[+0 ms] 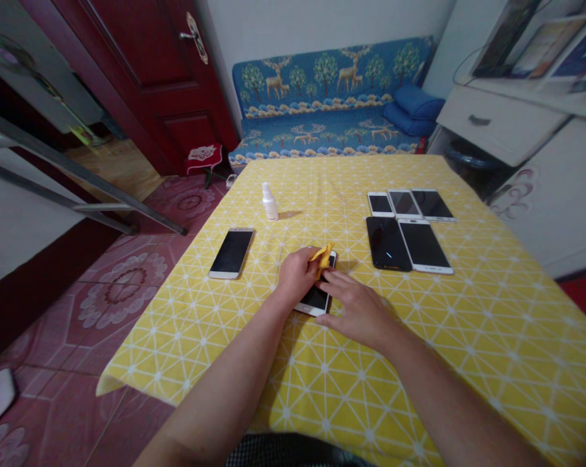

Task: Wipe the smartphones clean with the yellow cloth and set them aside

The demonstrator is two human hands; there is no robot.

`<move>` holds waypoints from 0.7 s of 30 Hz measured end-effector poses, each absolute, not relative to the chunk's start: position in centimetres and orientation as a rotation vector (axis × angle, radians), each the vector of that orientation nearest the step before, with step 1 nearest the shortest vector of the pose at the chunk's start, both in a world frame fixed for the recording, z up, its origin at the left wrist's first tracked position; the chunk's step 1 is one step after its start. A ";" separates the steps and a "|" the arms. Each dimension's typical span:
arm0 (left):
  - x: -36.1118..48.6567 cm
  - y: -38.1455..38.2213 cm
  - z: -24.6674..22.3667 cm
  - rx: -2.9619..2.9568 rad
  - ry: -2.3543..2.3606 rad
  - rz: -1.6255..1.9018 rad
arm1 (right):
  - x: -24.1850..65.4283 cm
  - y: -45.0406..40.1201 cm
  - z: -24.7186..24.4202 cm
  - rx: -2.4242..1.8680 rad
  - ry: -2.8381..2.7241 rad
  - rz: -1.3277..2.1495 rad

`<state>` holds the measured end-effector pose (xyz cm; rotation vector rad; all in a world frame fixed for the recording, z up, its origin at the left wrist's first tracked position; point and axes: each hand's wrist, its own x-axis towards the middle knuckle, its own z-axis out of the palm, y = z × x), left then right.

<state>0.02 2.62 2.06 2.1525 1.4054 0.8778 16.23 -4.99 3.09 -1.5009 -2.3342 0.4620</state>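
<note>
A white-framed smartphone (315,299) lies face up on the yellow patterned tablecloth, partly covered by both hands. My left hand (295,274) is closed on a small yellow cloth (325,258) over the phone's upper part. Beside it my right hand (354,305) rests with fingers stretched out, touching the phone's right side and screen. Left of my hands lies another smartphone (231,253) with a dark screen and pale frame. Farther back stands a small white spray bottle (269,202), upright.
Several phones lie grouped at the right, among them a black phone (388,243) and a white phone (425,246). Behind the table (322,175) is a blue patterned sofa (317,123). A white cabinet (502,123) stands at the right, a metal ladder-like frame (79,175) at the left.
</note>
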 end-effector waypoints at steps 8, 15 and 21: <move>0.0 2.7 1.8 2.151 1.393 0.875 | 16.3 -4.9 2.9 -1.471 -2.327 0.464; -0.1 2.7 1.8 2.153 1.385 0.886 | 16.3 -4.9 2.6 -1.470 -2.324 0.450; -0.1 2.6 2.1 2.162 1.394 0.876 | 16.3 -4.9 2.7 -1.476 -2.344 0.447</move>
